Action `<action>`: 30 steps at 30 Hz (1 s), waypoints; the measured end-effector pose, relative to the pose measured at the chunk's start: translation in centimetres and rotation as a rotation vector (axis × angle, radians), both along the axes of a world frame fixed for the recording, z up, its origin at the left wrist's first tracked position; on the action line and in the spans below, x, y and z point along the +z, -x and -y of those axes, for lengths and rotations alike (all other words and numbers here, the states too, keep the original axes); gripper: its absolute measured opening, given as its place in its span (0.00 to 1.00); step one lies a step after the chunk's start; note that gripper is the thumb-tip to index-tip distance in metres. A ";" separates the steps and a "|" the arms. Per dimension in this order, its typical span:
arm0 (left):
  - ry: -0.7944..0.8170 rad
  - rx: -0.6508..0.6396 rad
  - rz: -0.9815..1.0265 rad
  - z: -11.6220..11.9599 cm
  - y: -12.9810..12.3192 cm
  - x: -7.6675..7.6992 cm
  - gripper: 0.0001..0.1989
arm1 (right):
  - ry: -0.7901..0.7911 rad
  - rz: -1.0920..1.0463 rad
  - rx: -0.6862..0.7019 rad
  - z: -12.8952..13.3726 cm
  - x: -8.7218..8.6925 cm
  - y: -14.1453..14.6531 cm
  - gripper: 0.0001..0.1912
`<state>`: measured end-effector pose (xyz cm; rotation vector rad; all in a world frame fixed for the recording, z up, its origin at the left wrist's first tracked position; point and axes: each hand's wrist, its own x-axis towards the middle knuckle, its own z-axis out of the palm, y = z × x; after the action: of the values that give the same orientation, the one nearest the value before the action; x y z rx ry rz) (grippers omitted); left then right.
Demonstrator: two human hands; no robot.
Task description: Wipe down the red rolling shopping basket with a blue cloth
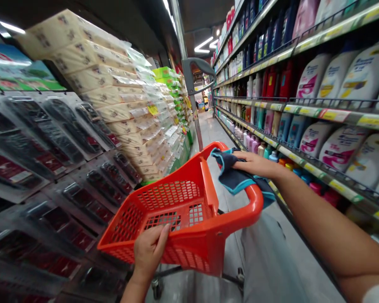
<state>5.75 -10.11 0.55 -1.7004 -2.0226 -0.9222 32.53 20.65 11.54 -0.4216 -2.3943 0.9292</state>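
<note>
Left hand (149,252) sat at 6 o'clock on the near wall of a red plastic basket (233,221); left grip narrow, holding that mesh wall, thumb lying across the inside; right hand (255,165) sat at 3 o'clock, palm down on a dark blue cloth (236,179) with teal edging; cloth draped over the basket's far rim; right grip nearly flat, fingers together; could not tell if it was clamping the cloth; basket sat at 6 o'clock, tilted, above a metal wheeled frame, one caster (157,288) showing below it; dark blister packs (47,139) hung at 9 o'clock; shrink-wrapped tissue packs (104,80) were stacked at 11 o'clock, green-wrapped packs (167,80) just beyond them; white shampoo bottles (344,75) stood on metal store shelves (334,113) at 2 o'clock; a grey pole (192,105) rose at 12 o'clock; tiled aisle floor (210,139) ran ahead between the displays.
</note>
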 end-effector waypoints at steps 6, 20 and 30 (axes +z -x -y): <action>-0.070 0.020 0.038 0.5 0.4 0.2 0.25 | -0.173 0.050 0.004 3.1 1.1 0.6 0.13; -0.181 -0.074 -0.106 4.0 -6.3 1.3 0.15 | -0.472 0.258 0.335 8.7 3.5 1.9 0.16; -0.231 -0.215 -0.079 3.1 -8.4 2.3 0.27 | -0.571 0.624 0.030 9.6 3.6 9.9 0.11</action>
<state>14.11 -13.20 2.89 -1.8158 -1.6350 -1.0922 22.63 11.00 15.16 -0.4983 -3.0752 0.0771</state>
